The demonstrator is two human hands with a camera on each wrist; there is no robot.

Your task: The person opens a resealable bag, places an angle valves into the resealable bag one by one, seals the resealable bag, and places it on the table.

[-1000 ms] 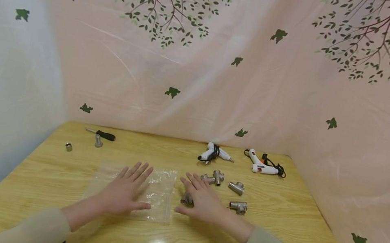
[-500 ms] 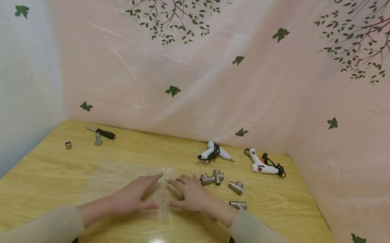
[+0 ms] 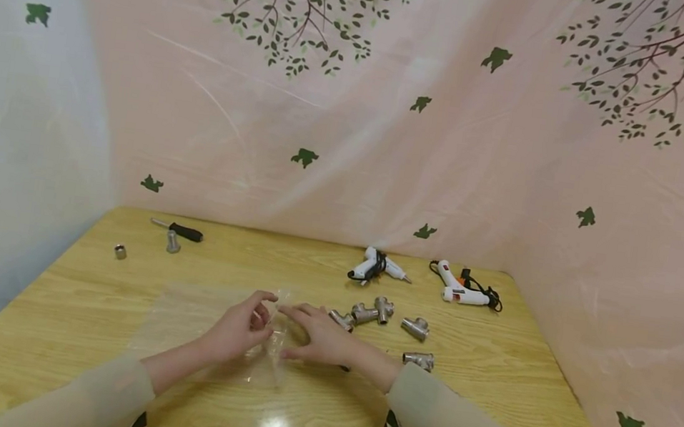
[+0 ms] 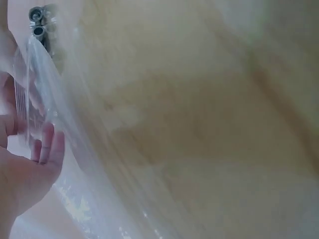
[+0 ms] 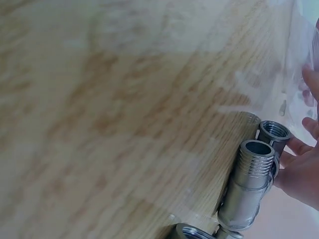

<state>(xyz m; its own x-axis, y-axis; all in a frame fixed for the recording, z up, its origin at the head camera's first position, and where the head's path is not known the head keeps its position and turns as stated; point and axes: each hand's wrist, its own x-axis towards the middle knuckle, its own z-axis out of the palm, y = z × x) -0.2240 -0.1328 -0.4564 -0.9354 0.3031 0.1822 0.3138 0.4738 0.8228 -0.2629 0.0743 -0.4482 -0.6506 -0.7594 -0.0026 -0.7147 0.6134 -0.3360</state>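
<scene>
From my remote seat, the clear flat plastic bag (image 3: 198, 317) lay on the yellow wooden table (image 3: 74, 322), its long axis running left to right and its opening edge toward the right. My left hand (image 3: 235, 333) pinched that edge, fingers curled. My right hand (image 3: 319, 340) met it there, fingers fairly straight; whether it gripped, I couldn't tell. The bag looked empty. Silver threaded pipe fittings (image 3: 371, 312) sat just right.
</scene>
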